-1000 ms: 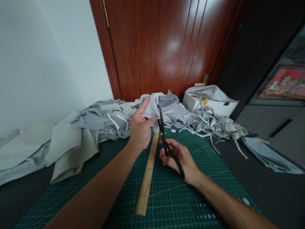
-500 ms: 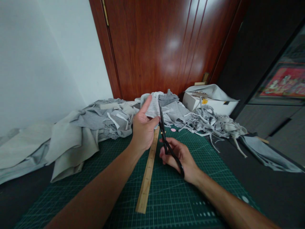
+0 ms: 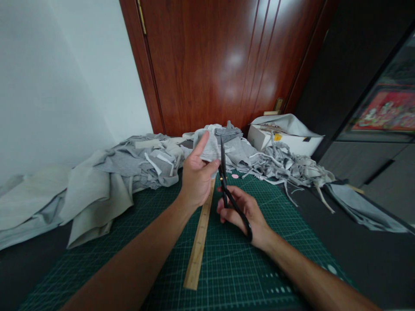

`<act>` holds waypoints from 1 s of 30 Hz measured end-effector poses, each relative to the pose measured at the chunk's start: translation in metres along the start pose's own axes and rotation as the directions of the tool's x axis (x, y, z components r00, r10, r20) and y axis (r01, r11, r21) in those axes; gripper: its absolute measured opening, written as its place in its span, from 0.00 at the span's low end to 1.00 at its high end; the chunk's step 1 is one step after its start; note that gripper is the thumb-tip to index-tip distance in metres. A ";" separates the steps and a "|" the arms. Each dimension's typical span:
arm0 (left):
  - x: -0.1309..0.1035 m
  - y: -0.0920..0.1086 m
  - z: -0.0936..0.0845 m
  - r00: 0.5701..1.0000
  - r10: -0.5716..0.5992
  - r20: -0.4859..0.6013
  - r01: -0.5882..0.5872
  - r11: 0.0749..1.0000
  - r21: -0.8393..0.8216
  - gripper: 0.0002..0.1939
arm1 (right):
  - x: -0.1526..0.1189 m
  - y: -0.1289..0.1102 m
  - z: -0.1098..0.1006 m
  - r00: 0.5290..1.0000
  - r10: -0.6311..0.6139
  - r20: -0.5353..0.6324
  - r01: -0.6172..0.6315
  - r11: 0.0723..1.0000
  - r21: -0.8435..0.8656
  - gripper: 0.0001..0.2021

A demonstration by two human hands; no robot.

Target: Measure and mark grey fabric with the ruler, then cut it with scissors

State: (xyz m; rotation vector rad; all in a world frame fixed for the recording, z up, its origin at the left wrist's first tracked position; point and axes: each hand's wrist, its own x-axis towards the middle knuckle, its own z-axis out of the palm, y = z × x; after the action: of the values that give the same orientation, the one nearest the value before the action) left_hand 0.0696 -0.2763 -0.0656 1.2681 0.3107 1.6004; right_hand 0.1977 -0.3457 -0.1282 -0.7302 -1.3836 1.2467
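My left hand (image 3: 197, 181) holds up a piece of light grey fabric (image 3: 210, 147), gripped at the thumb with the index finger stretched out along it. In my right hand (image 3: 244, 211) is a pair of black scissors (image 3: 223, 172), fingers through the handles, blades pointing up and away. The blades stand at the right edge of the fabric, near my left thumb; whether they touch the cloth I cannot tell. Below both hands a wooden ruler (image 3: 198, 246) lies lengthwise on the green cutting mat (image 3: 246, 272).
Grey cloth (image 3: 106, 172) is heaped along the left and back. Tangled fabric strips (image 3: 292, 166) lie at the right, before a white box (image 3: 288, 140). Folded grey fabric (image 3: 363, 207) rests further right. A small pink disc (image 3: 235, 176) sits on the mat, and a wooden door (image 3: 207, 65) stands behind.
The scissors have shifted slightly right and down relative to the fabric, with their blades closer to upright. My left hand has moved slightly right, still holding the cloth.
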 end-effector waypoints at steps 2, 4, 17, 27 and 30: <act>-0.001 0.001 0.000 1.000 -0.015 -0.005 0.015 1.000 -0.005 0.42 | 0.000 -0.001 0.000 1.000 0.003 -0.005 -0.003 1.000 -0.001 0.24; -0.001 0.001 0.000 1.000 -0.018 -0.016 0.018 1.000 -0.007 0.42 | 0.000 -0.001 0.001 1.000 0.004 -0.008 -0.004 1.000 0.003 0.23; 0.002 -0.001 0.001 0.992 0.014 -0.126 -0.010 0.999 0.032 0.38 | 0.000 0.002 0.001 1.000 0.028 -0.012 -0.028 0.999 0.024 0.23; 0.001 0.012 -0.001 0.994 -0.105 -0.021 0.104 0.994 -0.026 0.48 | -0.001 0.003 0.000 1.000 -0.011 0.003 0.011 1.000 -0.014 0.23; 0.002 0.013 -0.001 0.993 -0.118 0.027 0.120 0.990 -0.076 0.49 | -0.001 0.002 0.000 1.000 -0.014 -0.002 0.014 1.000 -0.010 0.24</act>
State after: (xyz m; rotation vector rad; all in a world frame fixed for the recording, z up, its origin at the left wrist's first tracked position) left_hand 0.0616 -0.2803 -0.0556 1.1857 0.3023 1.4823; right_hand 0.1974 -0.3464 -0.1303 -0.7276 -1.3921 1.2280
